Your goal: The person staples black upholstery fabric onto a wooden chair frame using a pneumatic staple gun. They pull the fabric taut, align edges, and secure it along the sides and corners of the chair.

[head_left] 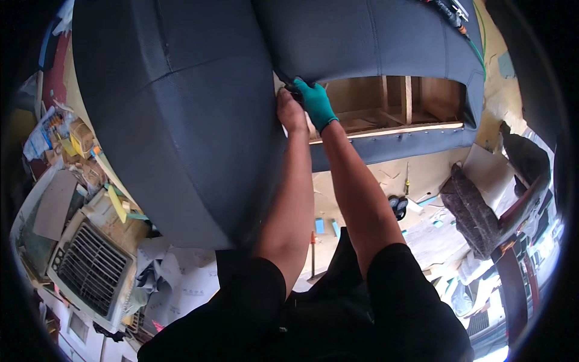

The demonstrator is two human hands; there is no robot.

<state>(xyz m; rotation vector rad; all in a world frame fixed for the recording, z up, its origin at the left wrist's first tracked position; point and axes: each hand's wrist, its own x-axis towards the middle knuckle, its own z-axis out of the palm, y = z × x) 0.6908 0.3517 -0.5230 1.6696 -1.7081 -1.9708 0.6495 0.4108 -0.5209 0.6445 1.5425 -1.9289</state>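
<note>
A large piece of furniture, like a sofa, stands before me in dark blue-grey leather-like upholstery (199, 114). My bare left hand (292, 113) and my right hand (316, 104), in a teal glove, meet at the gap between its left and right sections. The fingers of both are closed around a fold of dark covering there; just how each grips it is partly hidden. To the right of my gloved hand, the base shows an open wooden frame (406, 99) with uprights inside. Along its lower rail runs a row of fasteners over the covering.
A stapler-like air tool (449, 13) with a green hose lies on top at the far right. A screwdriver (408, 181), black tape-like rolls (398, 207) and a hammer (313, 256) lie on the floor. At left stands a fan-like grilled appliance (93, 268); grey fabric (469, 211) lies at right.
</note>
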